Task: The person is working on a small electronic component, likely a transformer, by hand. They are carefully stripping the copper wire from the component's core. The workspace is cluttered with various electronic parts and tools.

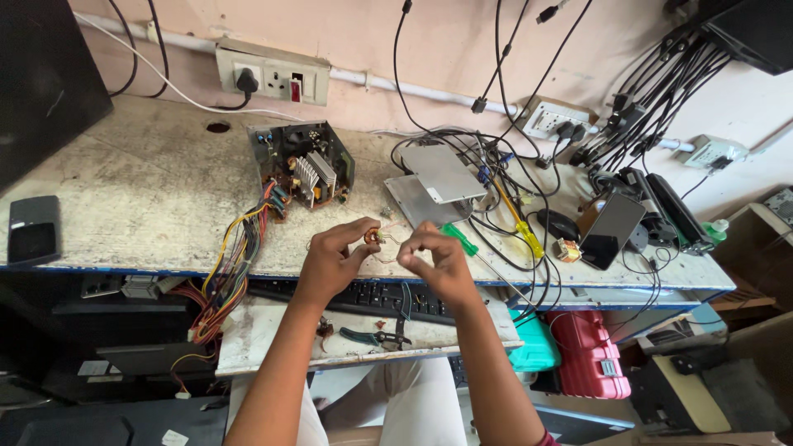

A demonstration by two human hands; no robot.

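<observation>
I hold a small copper-wound ring coil (373, 237) in the fingertips of my left hand (330, 260), pinched between thumb and forefinger just above the front edge of the worn grey table (124, 190). My right hand (438, 252) sits just beside it, fingers closed narrowly on the thin copper wire (395, 239) that trails from the coil, so the two hands almost meet with the coil between them. A green-handled screwdriver (457, 239) lies on the table right behind my right knuckles.

To do this well, I judge I should keep the left pinch firm but on the coil's rim only, leaving the winding free, and draw the wire with the right hand in short, even pulls so that it neither kinks nor snaps. Keeping both hands low over the table means a dropped coil has little way to fall.

Beyond the hands stands an opened power supply board (301, 169) with metal heat fins, its bundle of coloured wires (227, 264) hanging off the table edge. A yellow-handled screwdriver (522, 227) lies to the right, among black cables.
</observation>
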